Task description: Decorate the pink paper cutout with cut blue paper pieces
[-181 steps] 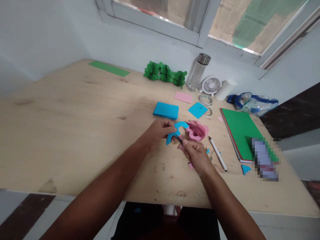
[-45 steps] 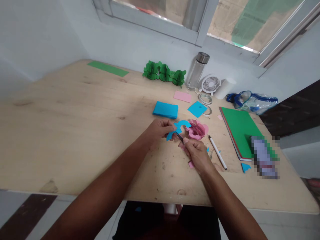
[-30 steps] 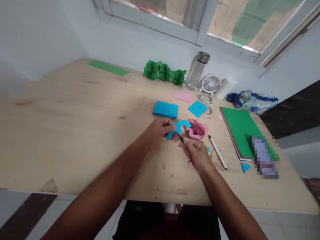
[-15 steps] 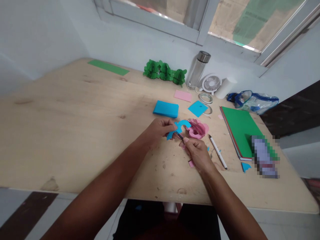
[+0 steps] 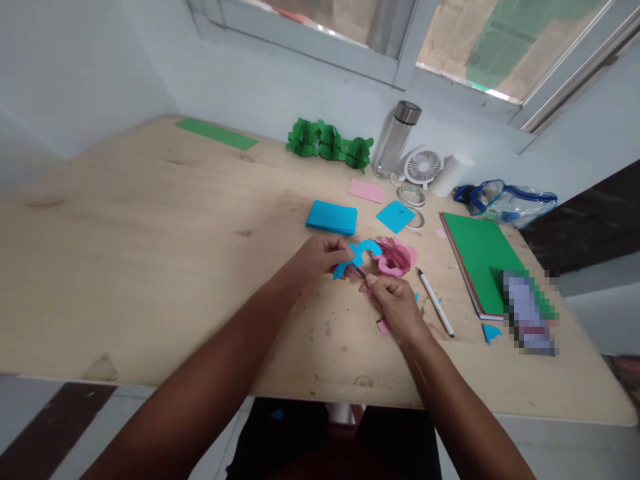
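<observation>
My left hand (image 5: 327, 257) pinches a blue paper cutout (image 5: 367, 251) with a curved, wavy outline, holding it just above the table. Closed around a small pair of scissors (image 5: 359, 271) is my right hand (image 5: 395, 300); their dark blades meet the cutout's lower edge and their handles are hidden in my fingers. Right behind the cutout lies a pink layered paper piece (image 5: 395, 259) with rounded petals. Beyond my left hand sits a stack of blue paper (image 5: 332, 217). A white pen (image 5: 436, 303) rests to the right of my right hand.
Toward the back stand green paper decorations (image 5: 330, 143), a glass bottle (image 5: 395, 143), a small white fan (image 5: 423, 167) and tape rolls (image 5: 411, 195). On the right lie a green-topped pad (image 5: 480, 260) and a clear pouch (image 5: 520, 203). Paper scraps (image 5: 492, 333) dot the table.
</observation>
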`<state>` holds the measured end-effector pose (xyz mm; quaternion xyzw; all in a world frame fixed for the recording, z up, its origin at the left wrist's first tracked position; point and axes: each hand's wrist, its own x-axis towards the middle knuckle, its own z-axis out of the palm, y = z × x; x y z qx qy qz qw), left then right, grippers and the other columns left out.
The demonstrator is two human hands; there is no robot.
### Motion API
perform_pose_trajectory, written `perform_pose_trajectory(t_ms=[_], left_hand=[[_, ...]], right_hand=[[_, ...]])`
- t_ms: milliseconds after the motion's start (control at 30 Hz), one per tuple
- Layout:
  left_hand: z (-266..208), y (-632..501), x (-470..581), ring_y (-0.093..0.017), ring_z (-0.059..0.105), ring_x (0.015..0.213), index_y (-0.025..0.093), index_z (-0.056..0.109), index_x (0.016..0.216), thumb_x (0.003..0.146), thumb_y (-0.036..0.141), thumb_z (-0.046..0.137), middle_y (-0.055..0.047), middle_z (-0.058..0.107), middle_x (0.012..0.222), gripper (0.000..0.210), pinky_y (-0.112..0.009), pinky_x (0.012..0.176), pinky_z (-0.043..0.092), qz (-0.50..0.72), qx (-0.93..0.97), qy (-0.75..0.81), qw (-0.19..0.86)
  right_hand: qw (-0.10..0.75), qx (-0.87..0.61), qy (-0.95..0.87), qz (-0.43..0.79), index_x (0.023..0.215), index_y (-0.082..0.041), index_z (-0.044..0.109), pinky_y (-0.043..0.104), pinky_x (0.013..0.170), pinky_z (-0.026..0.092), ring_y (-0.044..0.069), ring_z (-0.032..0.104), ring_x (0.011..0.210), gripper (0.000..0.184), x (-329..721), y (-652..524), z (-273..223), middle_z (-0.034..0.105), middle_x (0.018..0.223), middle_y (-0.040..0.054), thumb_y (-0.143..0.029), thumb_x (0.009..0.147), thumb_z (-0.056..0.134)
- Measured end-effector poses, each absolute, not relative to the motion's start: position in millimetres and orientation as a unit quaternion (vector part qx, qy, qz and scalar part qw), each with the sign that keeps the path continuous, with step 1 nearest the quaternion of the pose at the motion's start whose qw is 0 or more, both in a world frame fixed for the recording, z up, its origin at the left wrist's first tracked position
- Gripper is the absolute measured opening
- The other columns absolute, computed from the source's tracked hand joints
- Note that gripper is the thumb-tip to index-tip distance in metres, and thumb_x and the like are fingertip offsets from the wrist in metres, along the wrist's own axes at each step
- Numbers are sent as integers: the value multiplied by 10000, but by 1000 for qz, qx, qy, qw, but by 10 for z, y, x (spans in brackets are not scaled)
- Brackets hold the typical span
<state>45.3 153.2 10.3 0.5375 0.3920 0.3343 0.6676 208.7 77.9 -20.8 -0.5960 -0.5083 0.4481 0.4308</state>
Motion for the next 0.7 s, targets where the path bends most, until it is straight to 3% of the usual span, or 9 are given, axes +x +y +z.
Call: perform_pose_trajectory(t_ms=[267, 433, 700], left_hand=[[89, 1552, 450, -95, 526, 475, 159, 561, 543, 663, 245, 637, 10, 619, 513, 166, -208, 484, 394, 338, 538, 404, 658], [135, 1532, 470, -72, 443, 435, 157, 561, 523, 656, 244, 644, 45, 516, 468, 179, -202, 453, 355, 394, 498, 452, 626], [194, 1459, 498, -79, 445, 436, 163, 588, 558, 688, 277, 692, 38, 505, 480, 202, -210, 433, 346, 402, 457, 452, 652]], right_hand=[[420, -613, -511, 432, 609, -166, 626, 236, 439, 136, 77, 190, 430, 455, 2046, 766, -129, 248, 450, -72, -590, 758, 564], [439, -605, -499, 439, 618, -159, 621, 236, 442, 144, 78, 199, 443, 465, 2056, 774, -172, 264, 470, -68, -593, 770, 556], [459, -607, -503, 410, 619, -153, 619, 231, 491, 267, 111, 399, 540, 439, 2077, 785, -194, 486, 565, -8, -545, 804, 546]])
